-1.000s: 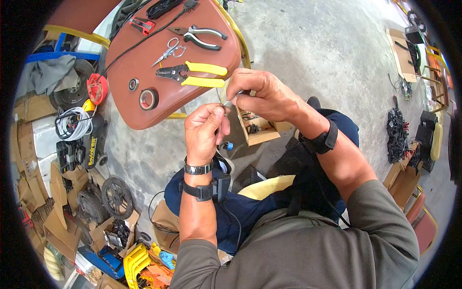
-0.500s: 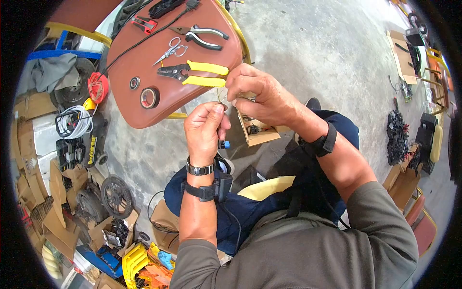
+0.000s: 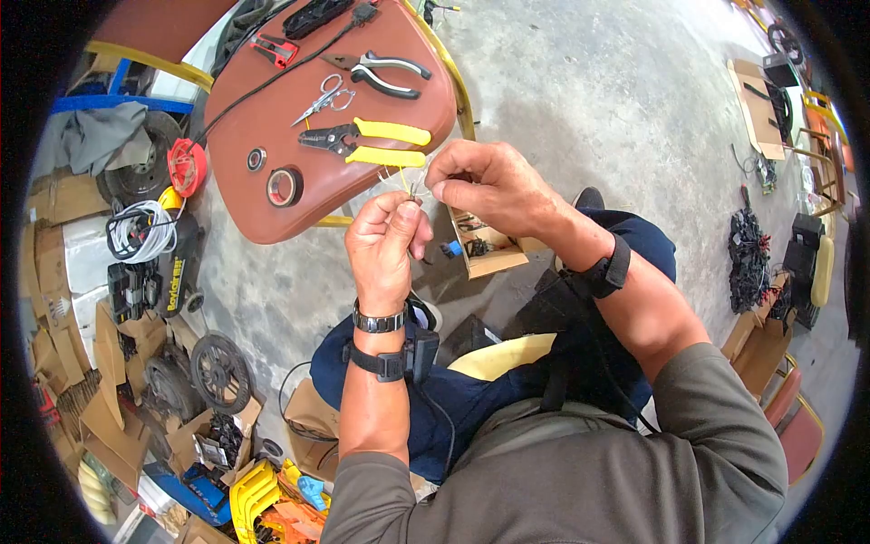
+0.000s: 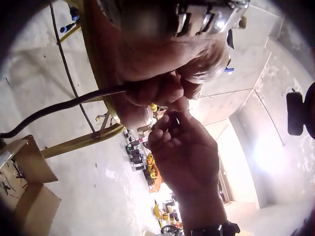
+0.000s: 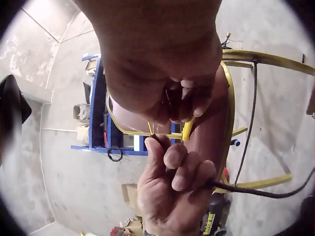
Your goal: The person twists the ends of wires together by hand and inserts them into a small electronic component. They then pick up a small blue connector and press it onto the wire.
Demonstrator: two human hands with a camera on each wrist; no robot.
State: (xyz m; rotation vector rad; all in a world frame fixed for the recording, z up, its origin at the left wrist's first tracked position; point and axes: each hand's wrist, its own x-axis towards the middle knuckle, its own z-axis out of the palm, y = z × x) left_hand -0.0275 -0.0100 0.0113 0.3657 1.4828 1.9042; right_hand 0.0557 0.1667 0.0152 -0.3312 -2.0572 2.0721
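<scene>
Both hands meet just in front of the brown stool (image 3: 272, 208): the left hand (image 3: 385, 245) has its fingers curled tight around a black cable (image 5: 256, 191), while the right hand (image 3: 485, 186), at its two o'clock, pinches the thin wire ends (image 3: 410, 189) (yellow-handled pliers (image 3: 367, 140) lie at eleven o'clock).

Wire tip (image 3: 412, 190) perhaps hidden by fingers.

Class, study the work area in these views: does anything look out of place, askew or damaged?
Nothing looks damaged. The oddity is the workspace: tools such as the yellow-handled pliers and scissors lie on a chair seat used as a bench, amid floor clutter. Both hands pinch a thin wire end normally.
</scene>
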